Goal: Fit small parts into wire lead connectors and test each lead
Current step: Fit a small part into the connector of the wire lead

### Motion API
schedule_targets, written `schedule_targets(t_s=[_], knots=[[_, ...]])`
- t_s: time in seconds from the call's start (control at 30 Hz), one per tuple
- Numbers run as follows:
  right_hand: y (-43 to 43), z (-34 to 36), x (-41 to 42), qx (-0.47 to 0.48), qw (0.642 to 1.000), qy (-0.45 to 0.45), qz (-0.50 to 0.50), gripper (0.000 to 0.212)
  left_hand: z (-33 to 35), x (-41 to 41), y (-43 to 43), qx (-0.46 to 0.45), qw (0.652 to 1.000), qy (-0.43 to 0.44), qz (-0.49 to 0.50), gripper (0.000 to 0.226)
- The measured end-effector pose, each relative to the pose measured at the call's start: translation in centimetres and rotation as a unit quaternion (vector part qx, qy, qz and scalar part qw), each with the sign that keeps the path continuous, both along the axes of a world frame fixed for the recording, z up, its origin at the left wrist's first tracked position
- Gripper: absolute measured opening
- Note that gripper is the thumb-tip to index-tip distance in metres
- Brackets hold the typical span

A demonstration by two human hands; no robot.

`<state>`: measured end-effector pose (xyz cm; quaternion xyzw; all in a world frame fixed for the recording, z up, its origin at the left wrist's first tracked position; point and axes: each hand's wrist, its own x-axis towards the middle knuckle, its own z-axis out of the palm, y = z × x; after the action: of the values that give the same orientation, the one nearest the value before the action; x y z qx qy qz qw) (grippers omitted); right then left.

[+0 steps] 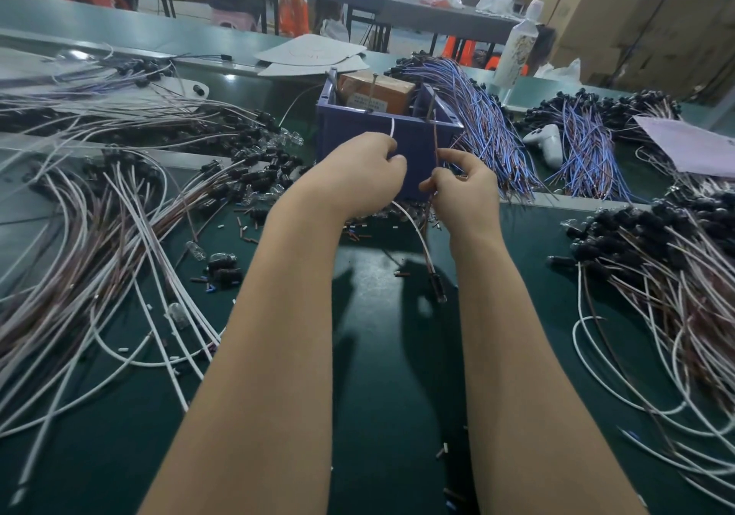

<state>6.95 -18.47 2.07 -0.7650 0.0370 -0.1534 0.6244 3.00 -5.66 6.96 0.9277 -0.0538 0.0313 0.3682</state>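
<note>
1. Lead (413, 232) in work is hanging at the middle of the frame, and both hands are gripping it in front of the blue bin (358, 133).
2. The left hand (366, 168) is closing its curled fingers round the white strand (391, 129). The right hand (463, 188) is pinching the brown strand (436, 137), and both strand ends are poking upward.
3. The black connector (437, 290) is dangling below the right wrist, just above the table (378, 375).
4. Handling, as a judgement - the lead is looking thin, light and limp, so it is likely to flop and snag on neighbouring wires. Holding it close to the ends, as the hands are doing now, is giving the most control. The connector is probably the stiffer spot to grip when fitting a part.
5. Small parts (242, 232) are lying scattered and are probably easy to drop.
6. The table is carrying a dark green mat with heaps of finished-looking leads at the left (99, 216) and right (656, 276). A blue-and-purple wire bundle (481, 129) is spilling beside the bin.
7. Beyond - a white bottle (517, 49) at the upper right and cardboard cartons (636, 5) are standing along the back, where another bench is showing.
</note>
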Motion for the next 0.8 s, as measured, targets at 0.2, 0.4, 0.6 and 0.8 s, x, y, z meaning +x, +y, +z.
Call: schedule_targets(t_s=[0.2, 0.4, 0.6, 0.8], knots=[[0.0, 0.0, 0.2, 0.002, 1.000, 0.009, -0.003, 0.028, 0.9, 0.2, 0.6, 0.002, 0.998, -0.042, 0.046, 0.041], [0.1, -0.2, 0.1, 0.004, 1.000, -0.002, 0.018, 0.030, 0.0, 0.4, 0.4, 0.009, 0.997, -0.008, 0.071, 0.043], [0.2, -0.4, 0.2, -0.005, 1.000, -0.007, 0.030, 0.033, -0.6, 0.4, -0.1, -0.007, 0.999, 0.004, 0.048, 0.042], [0.2, -0.5, 0.3, -0.008, 0.999, 0.000, 0.032, 0.033, -0.7, 0.2, -0.3, -0.005, 1.000, 0.003, 0.016, 0.040]])
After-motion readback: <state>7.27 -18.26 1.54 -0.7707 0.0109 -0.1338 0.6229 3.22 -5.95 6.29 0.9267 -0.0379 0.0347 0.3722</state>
